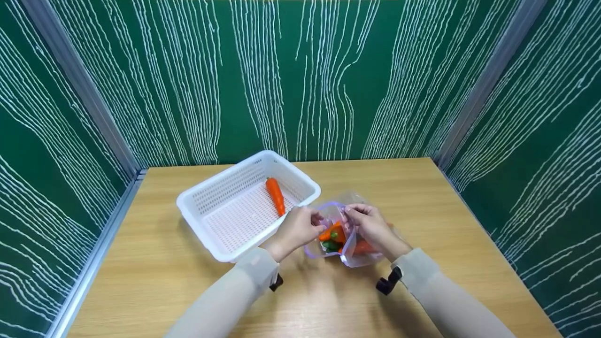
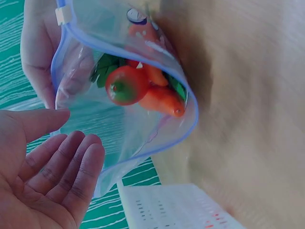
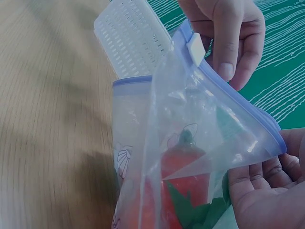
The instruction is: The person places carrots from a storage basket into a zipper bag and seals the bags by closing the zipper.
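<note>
A clear zip bag (image 1: 350, 258) with a purple rim and a white slider stands with its mouth open on the table. Inside lie orange and red vegetables (image 2: 127, 86) with green stems, and green leafy pieces (image 3: 190, 205). My right hand (image 1: 373, 225) pinches the bag's rim at its right side. My left hand (image 1: 298, 227) hovers at the mouth's left side, thumb and fingers apart in the left wrist view, the thumb tip close to the rim. Whether it touches the plastic I cannot tell. To the left, a carrot (image 1: 275, 195) lies in a white perforated basket (image 1: 206, 234).
The wooden table (image 1: 155, 281) carries the basket at left of centre, close beside the bag. Green panels with white wavy lines (image 1: 291, 84) wall in the back and sides, joined by grey metal posts (image 1: 89, 84).
</note>
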The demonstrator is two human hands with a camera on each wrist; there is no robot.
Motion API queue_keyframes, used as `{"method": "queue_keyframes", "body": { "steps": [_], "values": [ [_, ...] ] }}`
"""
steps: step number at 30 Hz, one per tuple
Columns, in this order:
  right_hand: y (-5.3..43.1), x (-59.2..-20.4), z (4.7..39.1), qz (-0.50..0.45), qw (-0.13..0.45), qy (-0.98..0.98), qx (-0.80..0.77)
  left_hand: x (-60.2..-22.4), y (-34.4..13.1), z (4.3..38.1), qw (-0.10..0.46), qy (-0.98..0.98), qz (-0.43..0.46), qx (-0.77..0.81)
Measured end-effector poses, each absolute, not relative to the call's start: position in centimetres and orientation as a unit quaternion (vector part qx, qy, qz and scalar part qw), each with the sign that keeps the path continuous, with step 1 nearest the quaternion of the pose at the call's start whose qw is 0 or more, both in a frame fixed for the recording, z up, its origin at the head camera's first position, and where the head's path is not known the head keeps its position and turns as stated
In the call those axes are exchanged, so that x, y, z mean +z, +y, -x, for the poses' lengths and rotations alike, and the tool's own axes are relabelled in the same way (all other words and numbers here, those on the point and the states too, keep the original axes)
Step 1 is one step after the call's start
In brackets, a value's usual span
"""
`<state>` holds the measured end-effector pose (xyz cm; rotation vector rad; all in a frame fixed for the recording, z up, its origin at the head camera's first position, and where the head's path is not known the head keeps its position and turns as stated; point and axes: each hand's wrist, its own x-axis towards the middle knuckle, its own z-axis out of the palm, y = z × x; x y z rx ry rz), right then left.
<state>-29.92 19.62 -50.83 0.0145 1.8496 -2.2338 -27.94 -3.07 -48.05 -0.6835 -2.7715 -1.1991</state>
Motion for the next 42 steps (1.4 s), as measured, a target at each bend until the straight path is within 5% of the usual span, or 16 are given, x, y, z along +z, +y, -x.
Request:
{"method": "queue_keyframes", "body": {
  "steps": [42],
  "values": [
    [19.7, -50.4, 29.8, -0.015, 0.131, 0.661, -0.739, -44.3, -9.4, 33.3, 0.027, -0.88, 0.27, -0.39]
  ]
}}
